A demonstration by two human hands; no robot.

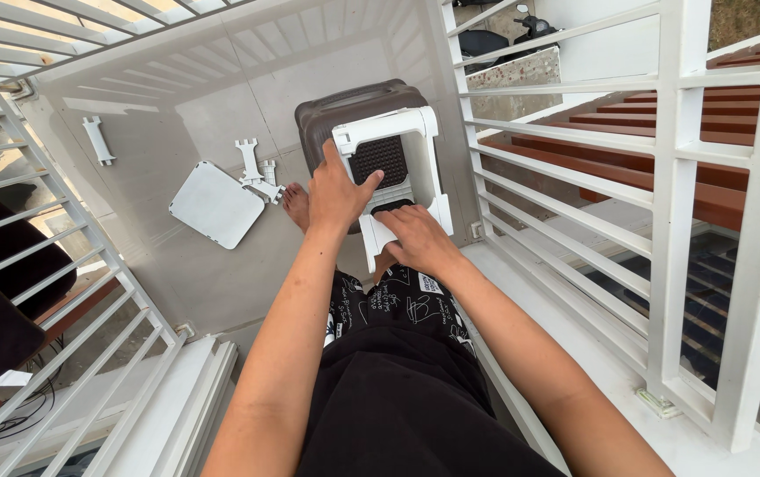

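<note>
White plastic frame part (395,168) with black perforated insert, propped on dark brown stool (345,110) ahead of knees, on balcony floor (177,274). Left hand (338,194) wrapped over frame's left edge, thumb hooked at insert opening. Right hand (417,237) pressed on lower end, fingers curled down over it. Step, judged: fitting or seating piece during assembly. Loose white panel (216,203) and white brackets (256,172) lie left on floor; another white bracket (97,140) farther left. Next move calls for steady left grip, even right-hand pressure.
</note>
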